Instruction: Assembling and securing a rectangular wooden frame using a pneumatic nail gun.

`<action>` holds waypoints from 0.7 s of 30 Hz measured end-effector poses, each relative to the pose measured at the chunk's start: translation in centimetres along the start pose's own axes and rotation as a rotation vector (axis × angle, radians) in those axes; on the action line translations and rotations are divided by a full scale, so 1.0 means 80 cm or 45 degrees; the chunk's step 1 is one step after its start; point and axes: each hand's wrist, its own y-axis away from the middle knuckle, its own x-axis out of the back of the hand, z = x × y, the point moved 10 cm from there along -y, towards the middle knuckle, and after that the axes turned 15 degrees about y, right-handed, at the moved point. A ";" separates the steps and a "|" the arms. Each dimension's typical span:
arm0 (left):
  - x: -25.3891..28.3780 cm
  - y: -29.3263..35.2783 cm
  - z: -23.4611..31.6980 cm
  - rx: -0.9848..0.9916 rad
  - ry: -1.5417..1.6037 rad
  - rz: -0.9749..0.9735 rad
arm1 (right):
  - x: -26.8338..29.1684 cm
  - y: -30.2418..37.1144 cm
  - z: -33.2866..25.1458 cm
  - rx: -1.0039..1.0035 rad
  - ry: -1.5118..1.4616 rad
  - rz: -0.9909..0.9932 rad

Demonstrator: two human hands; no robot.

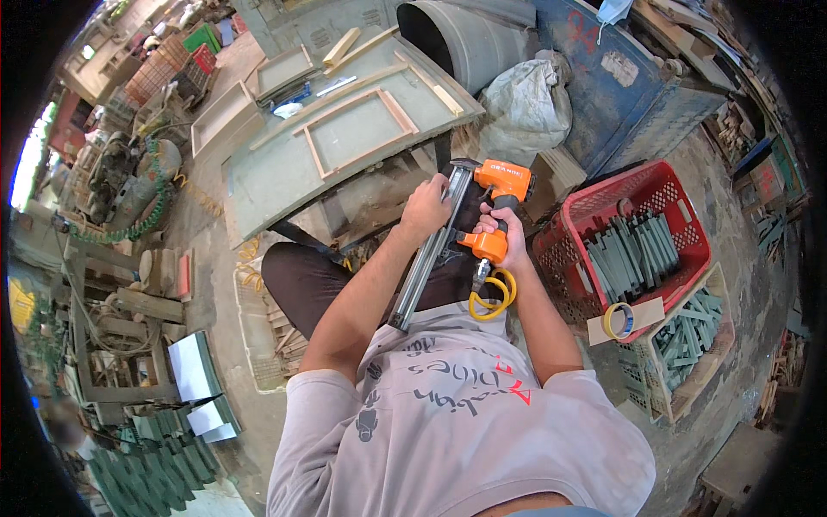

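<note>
My right hand [510,231] is wrapped around the handle of an orange nail gun [506,179], held over my lap. The gun's long silver magazine [428,254] slants down to the left toward my shirt. My left hand [426,207] is closed on the upper part of this magazine, close to the gun's nose; its fingertips are partly hidden. From the bottom of the handle hangs a coiled yellow air hose [498,297]. Beyond my hands, a thin rectangular wooden frame [397,110] lies on a grey worktable [276,188].
To my right stands a red plastic crate [568,250] of grey-green strips [633,250]. A tape roll [618,320] rests on cardboard beside a pale crate [663,388]. Another crate [265,366] of wood pieces sits left. A compressor [142,181] stands farther left.
</note>
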 end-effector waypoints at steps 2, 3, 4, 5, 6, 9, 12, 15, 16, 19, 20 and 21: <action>0.000 0.000 -0.002 0.000 0.010 0.017 | -0.002 0.001 0.000 -0.001 0.005 0.006; 0.000 0.001 -0.003 -0.001 0.020 0.033 | -0.002 0.001 0.001 -0.001 0.008 0.013; 0.001 0.003 0.001 -0.001 0.020 0.034 | 0.000 0.001 0.001 -0.002 0.009 0.012; 0.008 0.007 0.001 0.043 0.022 0.093 | 0.002 0.002 0.001 -0.008 -0.007 0.003; 0.015 0.014 0.000 0.089 0.024 0.152 | 0.003 0.002 0.002 -0.015 -0.024 -0.005; 0.058 0.048 0.012 0.079 0.231 0.261 | 0.004 0.006 0.002 -0.008 -0.033 0.005; 0.125 0.131 0.058 -0.039 0.442 0.419 | 0.001 0.006 0.000 0.025 -0.004 0.045; 0.151 0.227 0.092 -0.104 0.304 0.512 | -0.003 0.004 -0.006 0.008 -0.082 0.028; 0.141 0.254 0.096 -0.190 0.214 0.496 | -0.006 0.002 -0.005 -0.013 -0.129 0.013; 0.101 0.270 0.111 -0.180 0.100 0.289 | -0.012 -0.005 -0.005 0.006 -0.097 0.007; 0.086 0.263 0.109 -0.175 0.087 0.250 | -0.013 -0.007 -0.008 0.039 -0.061 0.012; 0.077 0.259 0.111 -0.155 -0.039 0.232 | -0.014 -0.006 -0.006 0.033 -0.057 0.008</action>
